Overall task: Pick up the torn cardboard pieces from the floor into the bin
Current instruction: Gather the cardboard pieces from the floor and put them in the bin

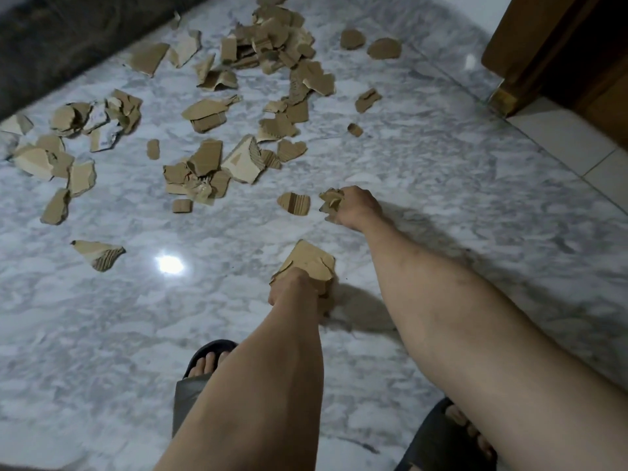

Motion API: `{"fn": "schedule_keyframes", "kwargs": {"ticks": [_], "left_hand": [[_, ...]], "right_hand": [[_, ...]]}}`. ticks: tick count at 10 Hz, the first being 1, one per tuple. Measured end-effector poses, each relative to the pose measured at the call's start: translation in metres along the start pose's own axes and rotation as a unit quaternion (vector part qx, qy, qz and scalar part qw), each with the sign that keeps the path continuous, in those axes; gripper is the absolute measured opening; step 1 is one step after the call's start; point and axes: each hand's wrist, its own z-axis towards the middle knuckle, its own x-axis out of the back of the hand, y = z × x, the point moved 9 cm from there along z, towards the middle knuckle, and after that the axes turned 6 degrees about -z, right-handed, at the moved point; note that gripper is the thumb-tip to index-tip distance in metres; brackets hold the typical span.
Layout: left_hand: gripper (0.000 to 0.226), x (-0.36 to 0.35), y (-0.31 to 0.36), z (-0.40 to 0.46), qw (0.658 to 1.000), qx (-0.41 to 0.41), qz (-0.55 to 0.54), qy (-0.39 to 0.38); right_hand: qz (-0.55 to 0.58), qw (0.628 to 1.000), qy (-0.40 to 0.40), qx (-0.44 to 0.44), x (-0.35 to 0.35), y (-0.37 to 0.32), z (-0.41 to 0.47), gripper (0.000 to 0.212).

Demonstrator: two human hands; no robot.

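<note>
Where the marble floor (pixel 441 185) stretches away pale and grey-veined, it carries everything else, with a bright light reflection near the left of centre. Along the far left edge runs a dark rug (pixel 51 45), and at the far right stands a wooden furniture leg (pixel 503 96) on its brass-coloured foot. Scattered across the far and left parts of the floor lie the torn cardboard pieces (pixel 210 110), thickest in a heap at the far centre and thinning toward the near side, where one lone striped scrap (pixel 98 254) rests well apart on the left.

Both bare forearms reach forward from the near edge over two dark sandals (pixel 207 355). The left hand (pixel 295 287) has its fingers curled round a stack of flat cardboard (pixel 311 260); the sheets stick out beyond the knuckles on the far side and hang just above the floor. The right hand (pixel 356 205), farther out, has its fingers closed tight on a crumpled wad of cardboard (pixel 331 198) that bulges out to the left of the fist. Just beside that wad, on the floor to its left, lies a small rounded piece (pixel 294 203), untouched by either hand.
</note>
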Motion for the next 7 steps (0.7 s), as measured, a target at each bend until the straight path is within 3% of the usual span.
{"fn": "schedule_keyframes", "kwargs": {"ticks": [1,2,3,4,5,6,7], "left_hand": [[0.06,0.014,0.032,-0.057,0.996,-0.049,-0.076,-0.011],[0.049,0.031,0.04,-0.097,0.982,-0.005,-0.184,0.041],[0.058,0.047,0.064,-0.088,0.976,-0.079,-0.19,0.065],[0.045,0.067,0.098,-0.087,0.968,-0.147,-0.184,0.08],[0.047,0.091,0.131,-0.083,0.963,-0.187,-0.188,0.059],[0.05,0.122,0.154,-0.071,0.962,-0.204,-0.17,0.057],[0.058,0.146,0.174,-0.047,0.963,-0.219,-0.147,0.062]], "right_hand": [[0.004,1.0,-0.001,0.002,0.0,-0.002,-0.001,0.047],[0.013,1.0,-0.008,-0.005,-0.003,-0.004,-0.003,0.045],[0.036,0.999,-0.027,-0.018,-0.009,-0.009,-0.003,0.034],[0.056,0.997,-0.04,-0.022,-0.014,-0.017,-0.005,0.033],[0.095,0.994,-0.057,-0.026,-0.022,-0.022,-0.004,0.03],[0.112,0.992,-0.063,-0.014,-0.03,-0.026,-0.002,0.042],[0.142,0.99,-0.019,0.01,-0.025,-0.035,0.002,0.05]]}}
